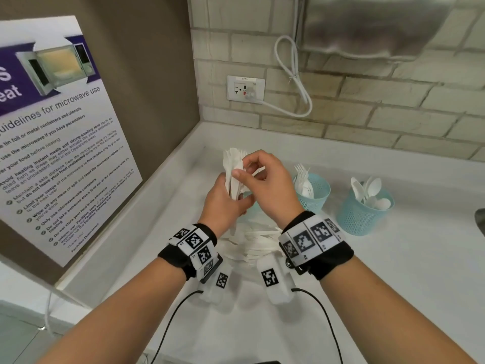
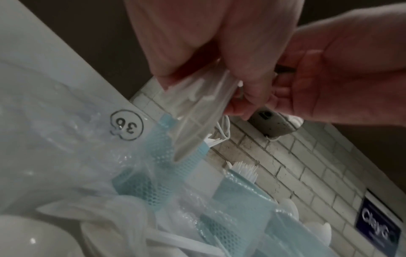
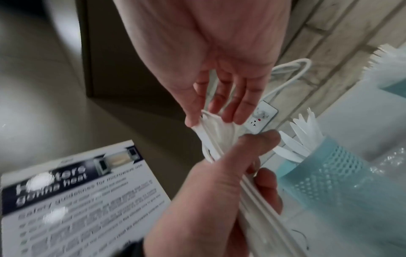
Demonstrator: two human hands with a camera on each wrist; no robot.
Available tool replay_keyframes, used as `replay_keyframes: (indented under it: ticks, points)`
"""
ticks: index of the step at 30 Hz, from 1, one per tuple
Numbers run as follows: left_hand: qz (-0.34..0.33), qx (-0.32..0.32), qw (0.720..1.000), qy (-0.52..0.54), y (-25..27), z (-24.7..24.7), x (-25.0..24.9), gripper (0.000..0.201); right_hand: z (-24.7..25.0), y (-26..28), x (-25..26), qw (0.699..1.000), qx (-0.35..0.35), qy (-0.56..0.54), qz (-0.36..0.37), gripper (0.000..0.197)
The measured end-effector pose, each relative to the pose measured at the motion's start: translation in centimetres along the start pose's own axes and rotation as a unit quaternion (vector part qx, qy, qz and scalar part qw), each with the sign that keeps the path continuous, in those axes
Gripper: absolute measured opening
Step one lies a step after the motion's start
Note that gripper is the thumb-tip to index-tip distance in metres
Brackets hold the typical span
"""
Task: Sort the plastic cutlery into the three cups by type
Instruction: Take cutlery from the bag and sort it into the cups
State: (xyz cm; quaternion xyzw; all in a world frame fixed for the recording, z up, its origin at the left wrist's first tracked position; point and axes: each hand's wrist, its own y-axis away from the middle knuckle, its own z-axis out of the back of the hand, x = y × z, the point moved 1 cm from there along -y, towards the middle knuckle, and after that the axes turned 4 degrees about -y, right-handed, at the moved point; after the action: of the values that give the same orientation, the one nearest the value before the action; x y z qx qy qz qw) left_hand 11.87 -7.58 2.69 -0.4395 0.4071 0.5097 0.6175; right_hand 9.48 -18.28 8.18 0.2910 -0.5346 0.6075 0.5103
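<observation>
My left hand [image 1: 228, 203] grips a bundle of white plastic cutlery [image 1: 232, 174] upright by its handles, above the counter. At the bundle's top, my right hand [image 1: 242, 173] pinches one piece between thumb and fingers; the right wrist view shows the same pinch [image 3: 208, 120] over the left hand [image 3: 261, 163]. More loose cutlery [image 1: 259, 245] lies on the counter under my wrists. One blue mesh cup holds forks [image 1: 313, 193] and another holds spoons [image 1: 364, 208]. A third blue cup with knives [image 3: 325, 170] stands just past the hands, hidden in the head view.
A microwave-guidelines poster [image 1: 65, 153] leans on the left wall. A wall socket [image 1: 245, 88] with a looped white cord sits on the tiled back wall. A clear plastic bag [image 2: 66, 139] lies by the cups. Black cables trail from my wrists.
</observation>
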Motion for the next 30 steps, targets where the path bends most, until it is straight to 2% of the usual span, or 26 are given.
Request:
replay_keyframes:
  ticks: [2,7,9,11,16,18,20,23,26,28,30]
  points:
    - [-0.004,0.020,0.999,0.030,-0.2,0.2,0.1,0.051,0.6,-0.3,0.0,0.998,0.018,-0.050,-0.034,0.018]
    - [-0.048,0.088,0.987,0.129,0.1,0.9,-0.4,0.045,1.9,-1.3,0.3,0.989,0.046,-0.107,-0.097,0.018]
    - [-0.041,0.070,0.989,0.125,0.1,1.3,-0.1,0.030,2.4,-1.9,0.7,0.986,0.043,-0.127,-0.103,0.017]
    - [-0.014,0.041,0.993,0.112,0.0,1.7,0.2,0.012,3.2,-2.7,1.4,0.986,0.017,-0.142,-0.086,0.016]
    - [0.016,0.009,0.998,0.068,-0.7,2.8,0.7,0.011,5.6,-4.9,3.4,0.977,-0.107,-0.183,0.008,0.015]
    - [0.017,-0.006,0.998,0.055,-1.0,3.2,0.9,0.012,5.8,-5.6,3.3,0.980,-0.129,-0.148,0.030,0.017]
    - [0.010,-0.012,0.999,0.052,-1.1,3.2,1.0,0.012,4.9,-6.1,1.9,0.989,-0.124,-0.082,0.015,0.018]
    - [0.004,-0.012,0.999,0.043,-1.3,2.9,0.9,0.017,2.7,-5.8,-1.8,0.996,-0.076,0.019,-0.046,0.011]
    - [-0.008,-0.008,0.999,0.031,-1.3,2.6,0.8,0.021,1.5,-5.0,-4.8,0.987,-0.030,0.141,-0.074,0.013]
    - [-0.011,-0.009,1.000,0.027,-1.3,2.5,0.8,0.026,1.5,-4.6,-4.7,0.979,-0.048,0.195,-0.042,0.027]
    - [-0.018,-0.013,0.999,0.030,-1.4,2.4,0.6,0.030,1.5,-4.1,-3.3,0.989,-0.052,0.141,-0.005,0.032]
